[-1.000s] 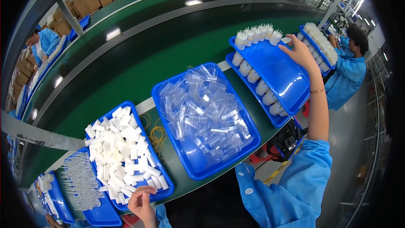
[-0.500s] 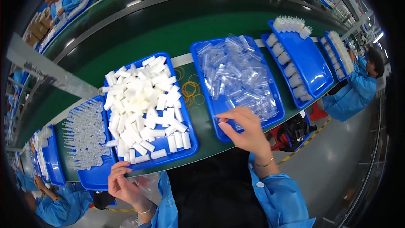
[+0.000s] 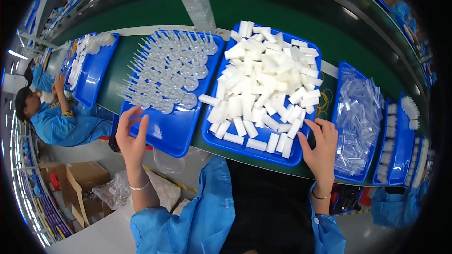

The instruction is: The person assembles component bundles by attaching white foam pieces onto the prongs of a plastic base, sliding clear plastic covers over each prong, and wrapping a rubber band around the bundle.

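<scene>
My left hand is at the lower left edge of a blue tray of translucent plastic parts with round bodies and thin stems. Its thumb and fingers are apart, with nothing seen between them. To the right lies another blue tray heaped with short white foam-like cylinders. My right hand is at that tray's right edge, thumb and forefinger spread beside the nearest cylinders. Nothing shows in its grasp; whether the fingertips touch a cylinder I cannot tell.
Right of the white pieces are yellow rubber bands and a tray of clear plastic tubes. More blue trays stand farther right. At left, a co-worker in blue sits by another tray. A post rises behind; a cardboard box lies below.
The view has swung left, so the trays appear farther right. My right hand has gone from the clear tubes to the white cylinders; my left hand from their tray to the stemmed parts' tray.
</scene>
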{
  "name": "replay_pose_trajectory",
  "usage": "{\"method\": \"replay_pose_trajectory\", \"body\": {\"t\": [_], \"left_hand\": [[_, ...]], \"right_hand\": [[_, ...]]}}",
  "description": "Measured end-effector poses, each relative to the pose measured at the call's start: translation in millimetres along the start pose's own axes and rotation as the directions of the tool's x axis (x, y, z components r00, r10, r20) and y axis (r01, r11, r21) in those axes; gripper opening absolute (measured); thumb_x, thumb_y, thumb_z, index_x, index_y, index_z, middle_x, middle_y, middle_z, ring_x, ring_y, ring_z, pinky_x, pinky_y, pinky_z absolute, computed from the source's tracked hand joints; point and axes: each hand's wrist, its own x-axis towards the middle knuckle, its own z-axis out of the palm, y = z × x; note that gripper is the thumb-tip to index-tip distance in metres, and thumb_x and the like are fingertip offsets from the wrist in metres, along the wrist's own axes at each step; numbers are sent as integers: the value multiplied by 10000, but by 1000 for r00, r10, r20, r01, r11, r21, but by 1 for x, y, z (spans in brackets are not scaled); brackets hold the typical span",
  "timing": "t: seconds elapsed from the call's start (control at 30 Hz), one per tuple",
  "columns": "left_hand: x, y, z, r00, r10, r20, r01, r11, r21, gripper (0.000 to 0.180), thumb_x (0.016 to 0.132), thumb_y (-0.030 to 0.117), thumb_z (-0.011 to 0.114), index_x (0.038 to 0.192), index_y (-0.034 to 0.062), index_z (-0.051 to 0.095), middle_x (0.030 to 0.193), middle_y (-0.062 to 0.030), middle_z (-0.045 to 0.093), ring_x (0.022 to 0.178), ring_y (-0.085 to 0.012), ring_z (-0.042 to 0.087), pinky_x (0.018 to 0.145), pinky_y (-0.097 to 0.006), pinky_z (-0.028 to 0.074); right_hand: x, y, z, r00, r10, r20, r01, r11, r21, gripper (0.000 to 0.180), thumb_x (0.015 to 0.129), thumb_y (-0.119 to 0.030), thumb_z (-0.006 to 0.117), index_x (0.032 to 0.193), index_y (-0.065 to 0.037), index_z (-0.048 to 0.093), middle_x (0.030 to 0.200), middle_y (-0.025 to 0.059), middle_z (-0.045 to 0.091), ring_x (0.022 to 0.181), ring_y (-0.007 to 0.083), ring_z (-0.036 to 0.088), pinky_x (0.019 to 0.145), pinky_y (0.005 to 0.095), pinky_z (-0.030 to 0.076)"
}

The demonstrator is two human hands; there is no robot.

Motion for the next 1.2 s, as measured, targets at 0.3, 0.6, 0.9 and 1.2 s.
{"method": "replay_pose_trajectory", "body": {"t": [0.3,0.6,0.9,1.2], "left_hand": [[3,-43,0,991,-87,101,21,850,526,281,663,212,761,795,18,606,705,-85,607,641,-185,587,585,-279,461],[20,-73,3,988,-145,-52,146,777,612,375,664,286,767,881,33,595,738,-75,603,626,-195,566,578,-312,459],[23,-102,4,978,-188,-87,207,875,437,363,663,241,780,870,13,588,788,-25,613,574,-100,508,558,-243,428],[18,-97,9,992,-95,-86,119,934,338,360,674,144,753,926,36,520,827,-35,589,709,-98,539,620,-236,435]], "right_hand": [[3,-20,8,1000,-11,16,12,998,-64,298,702,-137,682,977,-74,585,1042,94,504,985,290,457,783,398,314],[9,-37,20,993,-64,103,67,997,-25,390,680,-201,705,994,-13,571,895,92,541,870,271,477,710,373,334],[6,-27,35,995,-97,23,94,990,106,314,677,-155,698,929,-15,572,902,93,512,841,265,473,678,363,328],[5,-24,20,982,-137,-128,161,966,204,254,637,-86,723,842,-39,580,811,70,522,745,229,466,662,335,329]]}}
